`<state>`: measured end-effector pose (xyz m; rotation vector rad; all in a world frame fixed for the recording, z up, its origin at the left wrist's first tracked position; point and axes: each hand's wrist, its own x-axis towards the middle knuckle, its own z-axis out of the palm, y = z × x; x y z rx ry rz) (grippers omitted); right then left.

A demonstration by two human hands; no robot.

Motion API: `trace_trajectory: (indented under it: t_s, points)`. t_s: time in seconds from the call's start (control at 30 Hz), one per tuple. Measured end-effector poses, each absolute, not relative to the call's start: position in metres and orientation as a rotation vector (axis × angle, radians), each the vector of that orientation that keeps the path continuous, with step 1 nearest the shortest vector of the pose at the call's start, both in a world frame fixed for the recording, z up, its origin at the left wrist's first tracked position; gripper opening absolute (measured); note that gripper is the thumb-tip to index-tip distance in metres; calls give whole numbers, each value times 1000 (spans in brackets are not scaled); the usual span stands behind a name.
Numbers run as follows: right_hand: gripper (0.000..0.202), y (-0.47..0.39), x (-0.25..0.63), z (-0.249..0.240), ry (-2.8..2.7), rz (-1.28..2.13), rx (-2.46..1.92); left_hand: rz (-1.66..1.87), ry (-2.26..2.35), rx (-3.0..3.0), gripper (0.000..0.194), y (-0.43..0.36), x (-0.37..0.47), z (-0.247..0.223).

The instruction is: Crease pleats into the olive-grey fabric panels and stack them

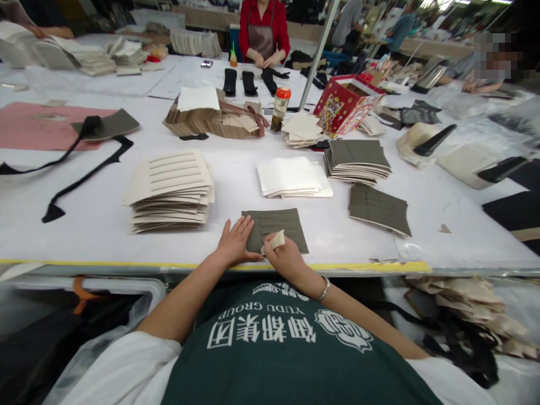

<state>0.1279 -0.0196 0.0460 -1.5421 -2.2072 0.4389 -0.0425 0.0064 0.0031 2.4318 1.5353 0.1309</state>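
Near the table's front edge lies a dark olive panel point(276, 220) with raised ridges across it. My left hand point(237, 241) rests flat on the panel's left side, fingers spread. Closed around a small cream-coloured piece point(277, 241), my right hand point(287, 259) presses down on the panel's lower middle; whether the piece is cloth or a tool I cannot tell. To the left stands a tall stack of cream ridged panels point(171, 188). Behind the olive panel is a pile of white sheets point(291, 177). More olive panels point(377, 208) lie to the right, with a stack of them point(358, 160) farther back.
A glass jar with an orange lid point(278, 109), a red patterned box point(348, 104) and a row of brown pieces point(211, 119) stand farther back. Black straps point(84, 180) lie at left. A metal pole point(318, 53) rises mid-table. Across the table works a person in red point(264, 34).
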Motion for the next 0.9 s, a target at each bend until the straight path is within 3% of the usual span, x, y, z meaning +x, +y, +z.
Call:
trace_trajectory:
  t_s: [0.3, 0.53, 0.6, 0.7, 0.8, 0.9]
  points:
    - [20, 8, 112, 53, -2180, 395, -1599, 97, 1536, 2401, 107, 5, -41, 9]
    - [18, -62, 171, 53, -1788, 1181, -1597, 57, 1496, 2387, 95, 8, -48, 20]
    - [20, -69, 201, 49, -1590, 1124, -1687, 229, 1482, 2406, 74, 0, -46, 42]
    - [24, -74, 244, 42, -1377, 957, -1812, 774, 1171, 2518, 35, -24, -31, 105]
    - [23, -74, 270, 39, -1234, 884, -1885, 1054, 531, 2619, 30, -57, -4, 179]
    - [20, -68, 274, 39, -1209, 853, -1896, 1075, 378, 2548, 31, -86, 20, 224]
